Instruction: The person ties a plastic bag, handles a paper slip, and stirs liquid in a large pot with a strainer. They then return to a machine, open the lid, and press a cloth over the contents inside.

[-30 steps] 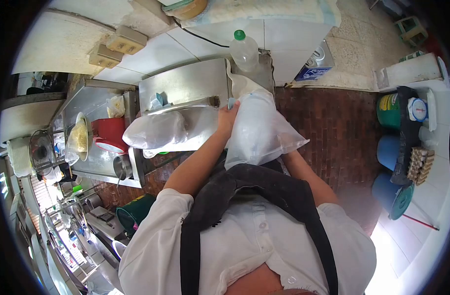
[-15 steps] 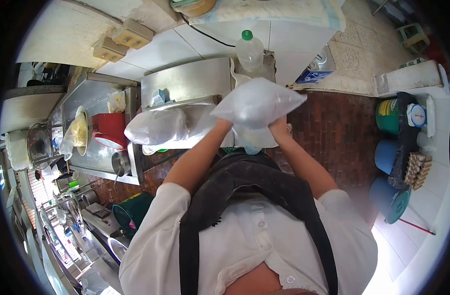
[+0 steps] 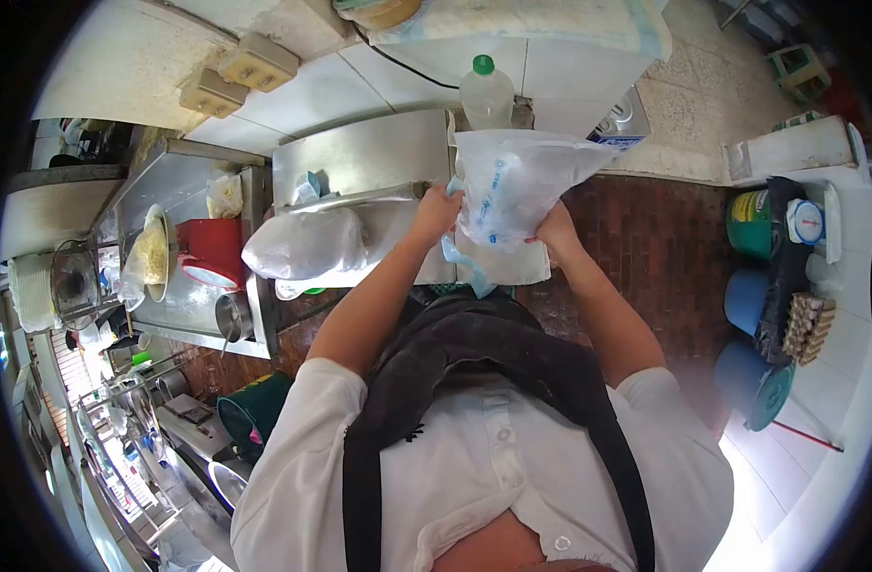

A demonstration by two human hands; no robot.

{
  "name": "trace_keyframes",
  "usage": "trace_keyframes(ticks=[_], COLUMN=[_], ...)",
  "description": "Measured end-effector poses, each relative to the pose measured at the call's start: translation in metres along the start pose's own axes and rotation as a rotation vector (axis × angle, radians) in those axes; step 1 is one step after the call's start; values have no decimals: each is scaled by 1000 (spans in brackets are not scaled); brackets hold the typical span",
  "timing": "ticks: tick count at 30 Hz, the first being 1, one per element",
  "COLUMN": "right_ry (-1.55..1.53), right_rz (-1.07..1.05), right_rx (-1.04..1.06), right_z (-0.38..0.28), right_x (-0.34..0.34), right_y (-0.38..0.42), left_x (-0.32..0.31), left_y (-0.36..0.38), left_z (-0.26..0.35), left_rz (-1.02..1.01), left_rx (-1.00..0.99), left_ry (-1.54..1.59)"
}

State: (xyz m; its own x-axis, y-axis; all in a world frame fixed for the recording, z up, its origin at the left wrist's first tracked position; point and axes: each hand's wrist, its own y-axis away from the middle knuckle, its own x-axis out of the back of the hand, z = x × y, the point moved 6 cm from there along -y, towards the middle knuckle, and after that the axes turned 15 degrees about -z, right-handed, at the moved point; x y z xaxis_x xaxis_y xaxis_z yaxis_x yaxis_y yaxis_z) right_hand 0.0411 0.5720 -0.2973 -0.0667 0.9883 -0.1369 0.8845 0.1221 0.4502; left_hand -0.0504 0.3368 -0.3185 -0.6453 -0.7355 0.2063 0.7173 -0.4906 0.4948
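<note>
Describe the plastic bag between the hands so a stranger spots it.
Find the steel counter left of the brick floor. Over its right end, between left hand and right hand, is a translucent plastic bag. Blue print distinguishes it from the bag lying left.

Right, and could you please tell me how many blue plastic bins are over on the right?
2. The first blue bin sits beside the green plastic bin, the second blue bin by the round green lid. Others may be hidden behind the black sheet.

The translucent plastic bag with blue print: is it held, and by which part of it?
The bag is held by its sides: left hand at its left edge, right hand at its lower right side.
</note>
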Motion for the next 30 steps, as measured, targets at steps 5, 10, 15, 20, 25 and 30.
trace_keyframes(ticks=[5, 10, 15, 20, 25, 30], right_ry=[491, -11, 453, 620, 741, 718], right_rz=[142, 141, 78, 155, 99, 98], right_rx=[229, 490, 677, 680, 639, 493], right_z=[11, -108, -116, -31, -34, -72], right_x=[5, -4, -48, -64, -48, 4], right_y=[-10, 63, 60, 27, 35, 63], left_x=[6, 25, -16, -31, -25, 14], left_y=[-3, 84, 73, 46, 57, 69], left_z=[-26, 90, 89, 46, 51, 52], left_rz=[20, 244, 96, 157, 172, -131], left_rx=[-398, -299, -326, -337, -293, 30], left_ry=[-295, 287, -131, -321, -283, 36])
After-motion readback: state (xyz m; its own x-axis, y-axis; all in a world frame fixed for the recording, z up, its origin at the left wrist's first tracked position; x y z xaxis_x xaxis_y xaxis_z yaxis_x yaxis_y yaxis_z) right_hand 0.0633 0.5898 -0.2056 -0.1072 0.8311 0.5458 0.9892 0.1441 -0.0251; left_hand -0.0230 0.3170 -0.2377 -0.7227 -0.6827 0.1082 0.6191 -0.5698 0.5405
